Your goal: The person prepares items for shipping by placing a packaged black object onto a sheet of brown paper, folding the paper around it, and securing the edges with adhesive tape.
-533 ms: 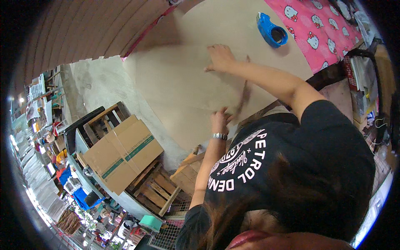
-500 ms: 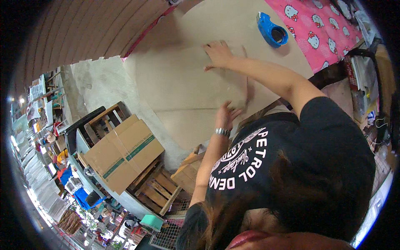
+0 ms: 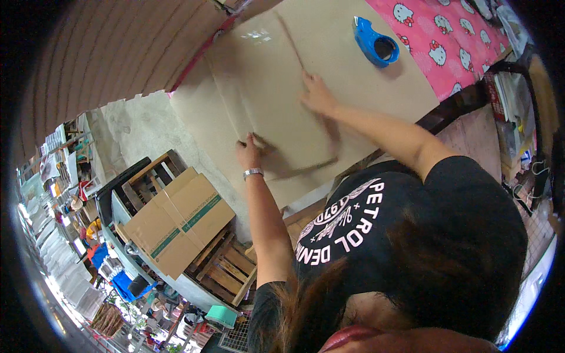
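A wide, flat brown panel lies over the brown sheet covering the table; glare shows on its far part, and I cannot tell if it is cardboard or wrapped in plastic. At its left edge my left hand, with a metal band at the wrist, has its fingers closed round the rim. My right hand is closed on the right edge, slightly blurred. Beyond the right hand, a blue tape dispenser rests on the brown sheet.
A pink cartoon-printed cloth covers the table's far right. Ribbed brown cardboard stands at the far left. Lower left, a flattened carton lies on wooden pallets, near a turquoise container.
My left hand has moved left and closed on the panel's left edge. My right hand has gone from spread over the surface to the right edge. The panel appears shifted and turned.
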`<state>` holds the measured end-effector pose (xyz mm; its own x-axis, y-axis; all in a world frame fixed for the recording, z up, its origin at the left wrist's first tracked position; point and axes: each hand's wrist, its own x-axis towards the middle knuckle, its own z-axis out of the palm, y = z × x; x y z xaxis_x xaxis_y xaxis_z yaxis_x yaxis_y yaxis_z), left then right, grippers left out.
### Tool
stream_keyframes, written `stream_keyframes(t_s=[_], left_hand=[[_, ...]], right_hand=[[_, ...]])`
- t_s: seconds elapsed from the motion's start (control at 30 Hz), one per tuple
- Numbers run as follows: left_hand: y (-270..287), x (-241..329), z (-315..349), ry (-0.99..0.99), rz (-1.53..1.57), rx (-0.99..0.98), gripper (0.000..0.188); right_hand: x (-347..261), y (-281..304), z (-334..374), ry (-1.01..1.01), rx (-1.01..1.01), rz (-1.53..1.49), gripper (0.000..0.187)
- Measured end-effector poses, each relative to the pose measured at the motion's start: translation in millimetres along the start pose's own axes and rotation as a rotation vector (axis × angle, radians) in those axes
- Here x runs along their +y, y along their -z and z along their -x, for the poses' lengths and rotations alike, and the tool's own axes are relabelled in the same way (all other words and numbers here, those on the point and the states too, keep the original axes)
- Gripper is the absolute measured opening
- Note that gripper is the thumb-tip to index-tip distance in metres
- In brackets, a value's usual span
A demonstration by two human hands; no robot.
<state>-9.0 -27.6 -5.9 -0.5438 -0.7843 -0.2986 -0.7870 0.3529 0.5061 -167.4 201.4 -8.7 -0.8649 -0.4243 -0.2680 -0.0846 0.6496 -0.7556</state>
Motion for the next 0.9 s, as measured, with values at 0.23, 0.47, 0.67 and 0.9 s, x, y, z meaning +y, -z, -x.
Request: stream_keyframes(t_s=[0.23, 0.47, 0.67, 0.9], left_hand=[[-5, -2, 102, 0.072, 0.767, -0.310, 0.069], [-33, 41, 122, 0.279, 1.190, -0.322, 0.079], [-21, -53, 88, -0.126, 0.896, -0.341, 0.072], [-53, -24, 60, -0.779, -0.086, -0.331, 0.041]], right_hand=[[82, 89, 52, 0.359, -0.545, 0.083, 0.089], [-29, -43, 125, 0.207, 0.104, -0.106, 0.092], [-11, -25, 126, 0.171, -0.330, -0.194, 0.063], [56, 0, 59, 0.531, -0.397, 0.289, 0.029]])
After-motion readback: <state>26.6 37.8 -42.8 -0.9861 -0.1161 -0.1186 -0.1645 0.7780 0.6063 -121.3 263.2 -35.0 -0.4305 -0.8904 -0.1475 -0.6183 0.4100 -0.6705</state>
